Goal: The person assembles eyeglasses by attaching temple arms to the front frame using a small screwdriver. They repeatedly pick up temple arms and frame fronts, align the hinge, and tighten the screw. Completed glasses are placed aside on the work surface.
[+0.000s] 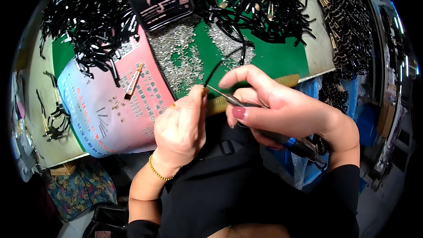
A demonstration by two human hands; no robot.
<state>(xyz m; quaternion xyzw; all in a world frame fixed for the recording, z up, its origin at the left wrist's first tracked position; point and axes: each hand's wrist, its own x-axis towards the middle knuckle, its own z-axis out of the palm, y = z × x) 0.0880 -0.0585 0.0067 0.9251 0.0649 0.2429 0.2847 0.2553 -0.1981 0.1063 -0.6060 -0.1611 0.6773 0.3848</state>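
Note:
My left hand (181,123) is closed in a pinch on the end of a thin black strap (217,67). From there the strap runs up and to the right toward the far pile. My right hand (282,110) is wrapped round a dark screwdriver (304,147) with a thicker black and blue body below the palm. Its thin metal tip reaches my left fingertips, by the strap's end. Whatever small part sits between those fingertips is hidden. Tiny silver metal pieces (178,64) lie scattered on the green mat (286,57) just beyond my hands.
Black straps (88,9) are heaped at far left, with another heap (273,4) at far right. A phone (165,0) with a lit screen lies between them. A pink and blue printed sheet (110,119) carries a gold-coloured clasp (134,81). More straps (346,26) hang at right.

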